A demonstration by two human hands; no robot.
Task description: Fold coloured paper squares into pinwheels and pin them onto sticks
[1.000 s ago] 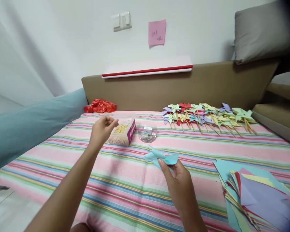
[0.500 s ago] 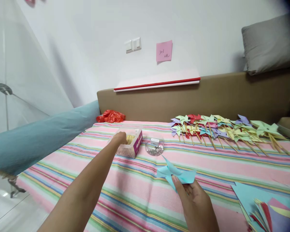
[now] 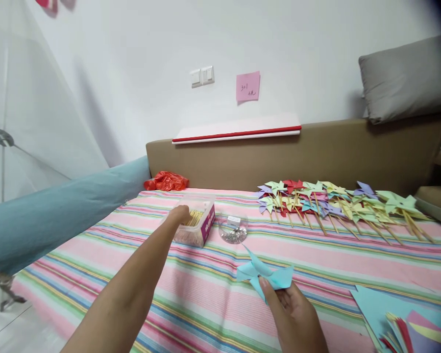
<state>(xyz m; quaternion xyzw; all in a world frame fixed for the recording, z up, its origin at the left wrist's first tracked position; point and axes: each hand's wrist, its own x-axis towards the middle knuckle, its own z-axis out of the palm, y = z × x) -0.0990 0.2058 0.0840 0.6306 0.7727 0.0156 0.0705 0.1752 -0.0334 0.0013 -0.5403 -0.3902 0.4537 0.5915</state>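
My left hand reaches into a clear plastic box of wooden sticks with a purple label, standing on the striped cloth. Its fingers are inside the box and hidden. My right hand is closed on a folded light-blue paper pinwheel, held just above the cloth at lower centre. A small clear tub of metal pins stands right of the stick box.
Several finished paper pinwheels on sticks lie in a row at the back right. A stack of coloured paper sheets sits at the lower right corner. A red plastic bag, a teal bolster and a brown headboard border the surface.
My left hand went from hovering with pinched fingers above the stick box down into it. My right hand kept the blue pinwheel. The camera tilted upward.
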